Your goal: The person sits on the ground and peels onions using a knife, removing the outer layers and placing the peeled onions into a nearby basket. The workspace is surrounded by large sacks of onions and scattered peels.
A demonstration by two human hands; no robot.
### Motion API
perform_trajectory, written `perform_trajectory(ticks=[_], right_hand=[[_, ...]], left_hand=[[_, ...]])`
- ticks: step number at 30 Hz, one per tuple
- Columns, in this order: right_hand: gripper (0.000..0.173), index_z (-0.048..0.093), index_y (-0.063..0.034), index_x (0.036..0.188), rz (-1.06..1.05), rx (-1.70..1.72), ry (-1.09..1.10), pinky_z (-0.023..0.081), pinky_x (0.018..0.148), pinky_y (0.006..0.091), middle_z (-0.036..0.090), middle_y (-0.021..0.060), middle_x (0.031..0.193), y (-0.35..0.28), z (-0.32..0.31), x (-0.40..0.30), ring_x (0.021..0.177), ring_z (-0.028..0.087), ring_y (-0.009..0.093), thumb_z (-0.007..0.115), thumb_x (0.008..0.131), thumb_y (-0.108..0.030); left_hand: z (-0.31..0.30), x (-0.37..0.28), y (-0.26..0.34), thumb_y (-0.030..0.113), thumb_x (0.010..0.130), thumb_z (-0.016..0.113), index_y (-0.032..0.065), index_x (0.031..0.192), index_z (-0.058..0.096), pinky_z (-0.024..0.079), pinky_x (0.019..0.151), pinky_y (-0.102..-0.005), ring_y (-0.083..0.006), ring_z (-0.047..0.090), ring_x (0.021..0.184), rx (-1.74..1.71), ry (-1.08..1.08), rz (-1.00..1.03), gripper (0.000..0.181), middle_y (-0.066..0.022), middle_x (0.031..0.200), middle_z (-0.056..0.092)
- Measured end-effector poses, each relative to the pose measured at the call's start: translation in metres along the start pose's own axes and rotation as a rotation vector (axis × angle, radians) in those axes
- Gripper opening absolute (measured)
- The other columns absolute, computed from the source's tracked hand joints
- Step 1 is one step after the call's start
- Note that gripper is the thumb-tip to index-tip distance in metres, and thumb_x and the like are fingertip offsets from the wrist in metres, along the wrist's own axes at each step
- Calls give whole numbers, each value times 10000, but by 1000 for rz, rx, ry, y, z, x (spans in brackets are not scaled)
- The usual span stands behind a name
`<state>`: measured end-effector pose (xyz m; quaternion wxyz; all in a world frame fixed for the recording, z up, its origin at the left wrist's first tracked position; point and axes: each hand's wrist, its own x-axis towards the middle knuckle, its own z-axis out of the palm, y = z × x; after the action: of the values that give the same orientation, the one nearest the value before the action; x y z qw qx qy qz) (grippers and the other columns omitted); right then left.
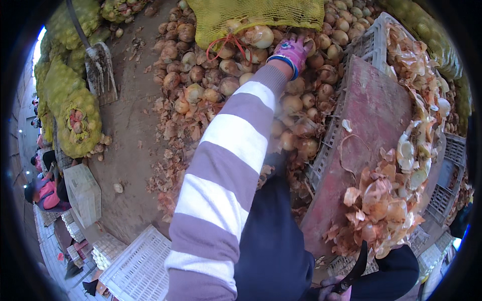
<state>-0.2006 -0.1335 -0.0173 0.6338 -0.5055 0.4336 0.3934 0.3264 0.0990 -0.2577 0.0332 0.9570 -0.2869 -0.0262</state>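
Observation:
My left hand (293, 52), in a pink patterned glove with a blue cuff, reaches up into a heap of onions (229, 85). Its fingers rest on onions at the mouth of a yellow mesh sack (260, 13); whether they grip one is hidden. Beside it a red tie string (229, 47) loops over the sack's edge. Low at the right, my right hand (333, 290) is closed around a knife (359, 265) with a dark blade pointing up. Next to the blade, peeled onion skins (380, 203) cover part of a worn reddish board (372, 101).
A white plastic crate (139, 267) stands at lower left. Filled mesh sacks (71, 101) and a dirty shovel (99, 71) are at upper left. A seated person (51, 193) works beyond a pale box (83, 193). Grey crates (450, 177) stand at right.

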Motion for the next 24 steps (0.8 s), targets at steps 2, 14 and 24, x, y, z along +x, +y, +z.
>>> perform_trajectory(ticks=[2,14,24], right_hand=[[604,434,99,1296,246,-26,-141,362,397,222,643,149,813,-44,0,6,492,481,106,656,757,-58],[459,525,93,1193,213,-160,111,312,373,202,618,125,695,-39,9,12,420,438,106,575,780,-101],[544,484,96,1226,-162,451,-118,347,361,222,577,108,604,-3,-2,20,392,433,107,677,779,-148]], left_hand=[[10,13,0,172,779,690,122,1455,356,412,1045,-462,-378,450,1291,16,6,4,755,-198,1421,392],[18,40,-11,237,784,694,188,1299,546,482,946,-454,-369,571,1143,-313,-27,-183,538,-206,1212,565],[-14,-76,1,280,949,571,27,1270,526,515,904,-304,-195,612,1043,-1710,362,-228,411,-101,1138,629]])
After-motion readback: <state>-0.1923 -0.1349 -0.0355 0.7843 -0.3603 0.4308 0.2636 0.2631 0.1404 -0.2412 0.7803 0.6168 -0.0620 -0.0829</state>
